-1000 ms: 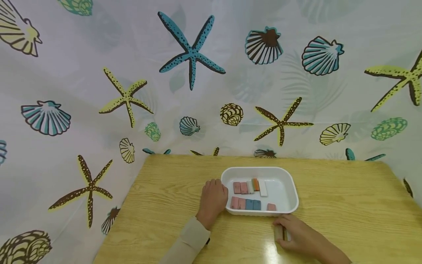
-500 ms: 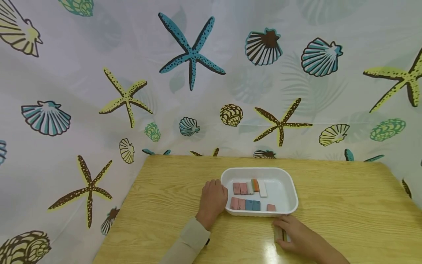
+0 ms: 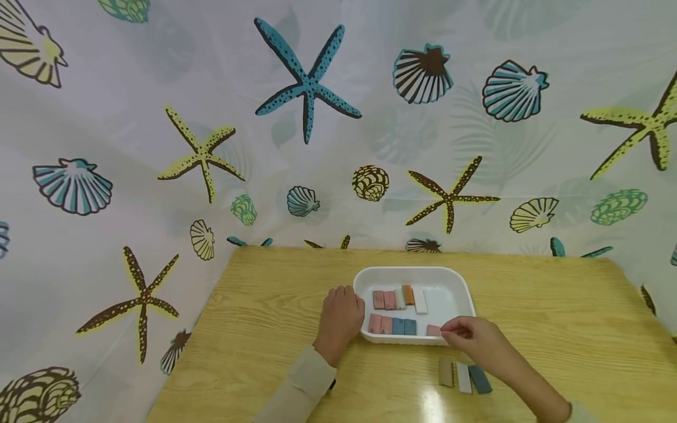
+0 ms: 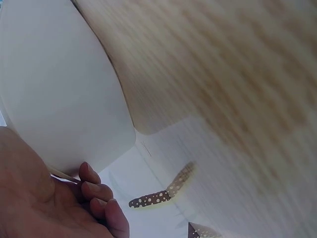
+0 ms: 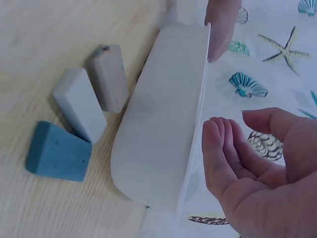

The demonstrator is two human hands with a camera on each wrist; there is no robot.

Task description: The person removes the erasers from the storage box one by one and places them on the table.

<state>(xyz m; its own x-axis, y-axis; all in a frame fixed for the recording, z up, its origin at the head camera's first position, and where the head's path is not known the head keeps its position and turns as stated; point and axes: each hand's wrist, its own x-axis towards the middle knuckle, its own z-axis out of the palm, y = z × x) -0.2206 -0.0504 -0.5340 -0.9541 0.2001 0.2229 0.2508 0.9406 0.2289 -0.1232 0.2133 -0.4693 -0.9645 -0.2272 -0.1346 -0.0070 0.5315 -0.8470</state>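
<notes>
A white plastic tray (image 3: 446, 298) holds two rows of erasers. My left hand (image 3: 341, 317) grips its left rim, with the fingers curled at the edge in the left wrist view. My right hand (image 3: 478, 339) reaches over the near right rim, its fingertips right at the lone pink eraser (image 3: 433, 331). In the right wrist view, a gap shows between thumb and bent fingers, with nothing held there. On the table in front of the tray lie a beige eraser (image 3: 446, 372), a white eraser (image 3: 463, 378) and a blue eraser (image 3: 480, 379), side by side.
Inside the tray, the back row has pink erasers (image 3: 384, 300), a striped orange one (image 3: 408, 295) and a long white one (image 3: 420, 300). The near row has pink and blue erasers (image 3: 404, 326). A shell-print curtain (image 3: 317, 147) hangs behind the wooden table (image 3: 285, 282).
My right hand has left the erasers in front of the tray and moved up over its near rim to the lone pink eraser. The left hand stays at the rim.
</notes>
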